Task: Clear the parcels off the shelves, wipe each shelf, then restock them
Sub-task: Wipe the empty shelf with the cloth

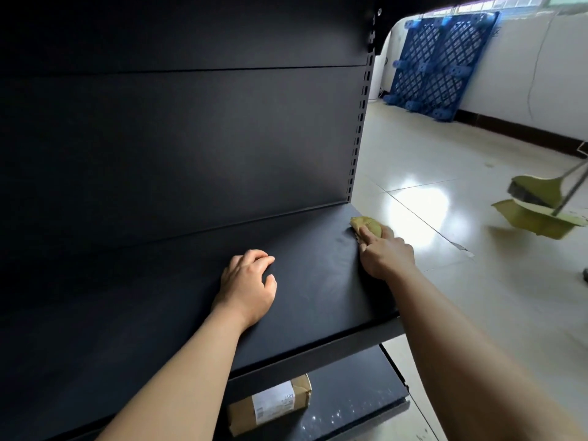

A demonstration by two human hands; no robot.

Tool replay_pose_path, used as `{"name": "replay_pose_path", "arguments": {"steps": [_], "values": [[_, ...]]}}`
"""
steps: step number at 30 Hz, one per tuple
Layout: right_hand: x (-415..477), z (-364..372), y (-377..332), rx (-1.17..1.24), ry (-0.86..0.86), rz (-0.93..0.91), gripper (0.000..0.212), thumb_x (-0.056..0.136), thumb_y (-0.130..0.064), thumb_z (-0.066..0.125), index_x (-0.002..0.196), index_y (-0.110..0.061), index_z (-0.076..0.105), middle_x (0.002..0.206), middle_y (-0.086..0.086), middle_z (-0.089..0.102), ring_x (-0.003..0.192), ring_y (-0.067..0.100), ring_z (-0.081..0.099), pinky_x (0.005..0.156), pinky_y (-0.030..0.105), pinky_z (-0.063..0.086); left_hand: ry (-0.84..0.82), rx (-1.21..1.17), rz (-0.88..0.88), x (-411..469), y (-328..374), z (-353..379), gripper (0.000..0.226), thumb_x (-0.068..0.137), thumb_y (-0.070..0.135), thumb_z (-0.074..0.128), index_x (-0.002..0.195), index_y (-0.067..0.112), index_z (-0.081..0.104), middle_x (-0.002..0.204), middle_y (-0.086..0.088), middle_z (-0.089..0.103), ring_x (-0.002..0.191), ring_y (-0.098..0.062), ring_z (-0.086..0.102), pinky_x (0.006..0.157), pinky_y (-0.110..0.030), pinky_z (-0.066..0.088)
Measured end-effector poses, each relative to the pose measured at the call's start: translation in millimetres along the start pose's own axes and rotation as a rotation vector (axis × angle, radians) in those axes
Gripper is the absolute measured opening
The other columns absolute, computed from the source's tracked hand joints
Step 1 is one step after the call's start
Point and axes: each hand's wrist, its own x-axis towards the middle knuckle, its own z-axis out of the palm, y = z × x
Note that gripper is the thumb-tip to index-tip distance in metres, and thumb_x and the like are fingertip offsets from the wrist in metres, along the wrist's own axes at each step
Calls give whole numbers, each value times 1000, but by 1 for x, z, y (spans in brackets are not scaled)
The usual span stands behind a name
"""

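Right hand (385, 254) grips a yellow-green cloth (367, 226) at 3 o'clock on the shelf (318, 278); left hand (248, 283) rests mid-shelf, loosely curled, empty.

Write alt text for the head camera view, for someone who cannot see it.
A person's right hand holds a crumpled yellow-green cloth against the right end of a dark metal shelf, while the left hand rests on it. A brown cardboard parcel lies on the shelf below; a blue plastic pallet leans against the wall.

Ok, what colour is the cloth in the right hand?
Olive yellow-green; the cloth shows best in the head view, under the right hand.
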Motion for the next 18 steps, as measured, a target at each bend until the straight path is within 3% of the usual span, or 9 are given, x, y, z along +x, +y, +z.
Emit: {"name": "replay_pose_path", "arguments": {"steps": [6, 10, 14, 18], "values": [[-53, 2, 19, -3, 26, 42, 46, 99, -42, 27, 145, -44, 25, 157, 8, 20, 134, 34, 35, 107, 43, 26, -4, -8, 14, 2, 0, 0, 40, 91, 26, 49, 130, 22, 55, 135, 11, 46, 123, -17, 38, 105, -30, 28], [-94, 3, 26, -16, 23, 120, 50, 100, -46, 25, 150, -45, 19, 161, 5, 12, 145, 28, 16, 115, 41, 16, -23, -4, 26, -8, 0, -5, 39, 92, 28, 50, 130, 22, 55, 136, 10, 46, 125, -18, 36, 104, -31, 27], [-120, 5, 18, 46, -9, 161, 51, 101, -47, 23, 151, -43, 15, 163, 6, 2, 148, 31, 4, 120, 41, 3, -60, 6, 33, -37, -6, -16, 40, 92, 32, 50, 132, 23, 54, 138, 11, 43, 128, -18, 33, 104, -32, 26], [-133, 8, -9, 41, -42, 132, 53, 101, -46, 27, 152, -42, 14, 163, 6, -1, 148, 35, 2, 120, 44, 2, -85, 23, 49, -66, -17, -31, 41, 94, 34, 47, 134, 25, 51, 140, 13, 40, 130, -15, 29, 106, -33, 24]]}}
